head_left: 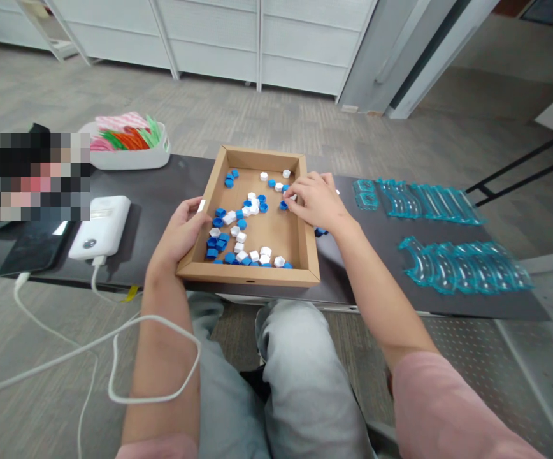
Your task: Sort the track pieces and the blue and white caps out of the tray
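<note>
A shallow brown cardboard box (267, 280) lies on the dark table, holding many small blue and white hexagonal pieces. My left hand (181, 233) grips the box's left wall, thumb over the rim. Reaching across the right wall, my right hand (317, 201) has its fingers curled together just inside the box. A blue hexagonal piece (283, 205) sits right at those fingertips; what is pinched between them is partly hidden. White pieces (279, 261) and blue pieces (212, 253) cluster mostly along the near and left sides. A few blue pieces (321, 232) are outside the box, under my right wrist.
Clear teal plastic parts (467, 266) stand in rows on the right of the table (376, 248). At left are a white power bank (100, 226) with a cable (162, 319), a black phone (35, 245) and a white basket (133, 159) of colourful items.
</note>
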`<state>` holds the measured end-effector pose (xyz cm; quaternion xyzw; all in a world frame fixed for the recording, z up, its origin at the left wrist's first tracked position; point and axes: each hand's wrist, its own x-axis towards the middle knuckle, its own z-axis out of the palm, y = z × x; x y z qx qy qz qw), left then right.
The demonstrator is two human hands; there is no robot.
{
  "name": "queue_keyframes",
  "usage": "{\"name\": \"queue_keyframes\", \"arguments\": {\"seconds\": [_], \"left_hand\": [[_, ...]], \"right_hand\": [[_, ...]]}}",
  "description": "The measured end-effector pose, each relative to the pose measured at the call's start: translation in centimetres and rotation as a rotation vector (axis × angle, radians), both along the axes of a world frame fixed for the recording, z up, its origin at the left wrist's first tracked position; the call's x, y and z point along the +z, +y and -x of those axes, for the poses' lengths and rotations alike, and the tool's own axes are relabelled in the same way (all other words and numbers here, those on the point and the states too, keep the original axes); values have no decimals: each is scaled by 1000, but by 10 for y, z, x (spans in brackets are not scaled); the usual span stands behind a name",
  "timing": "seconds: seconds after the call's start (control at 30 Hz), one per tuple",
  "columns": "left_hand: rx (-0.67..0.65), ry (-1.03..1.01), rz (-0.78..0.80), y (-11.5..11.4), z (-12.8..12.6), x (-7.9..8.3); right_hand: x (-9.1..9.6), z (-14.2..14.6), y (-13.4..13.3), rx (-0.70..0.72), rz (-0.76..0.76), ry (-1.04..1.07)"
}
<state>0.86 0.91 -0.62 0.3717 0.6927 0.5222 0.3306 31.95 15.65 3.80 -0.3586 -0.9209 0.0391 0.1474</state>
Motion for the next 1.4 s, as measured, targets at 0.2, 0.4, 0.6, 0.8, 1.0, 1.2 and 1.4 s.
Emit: {"name": "queue_keyframes", "arguments": {"seconds": [0.2, 0.4, 0.6, 0.8, 1.0, 1.2, 1.4], "left_hand": [[5, -11, 3, 1, -2, 1], [8, -10, 16, 0, -3, 3], [5, 7, 33, -2, -4, 7], [10, 8, 47, -2, -5, 8], [11, -5, 42, -1, -5, 8], [28, -14, 49, -1, -6, 14], [19, -31, 55, -2, -4, 13]], "right_hand": [[4, 0, -5, -18, 56, -230], [0, 2, -1, 8, 80, -232], [-7, -6, 10, 15, 68, 64], [-3, -17, 20, -89, 144, 285], [-3, -50, 46, -283, 134, 433], [-20, -95, 77, -461, 118, 423], [-29, -117, 84, -526, 201, 271]]}}
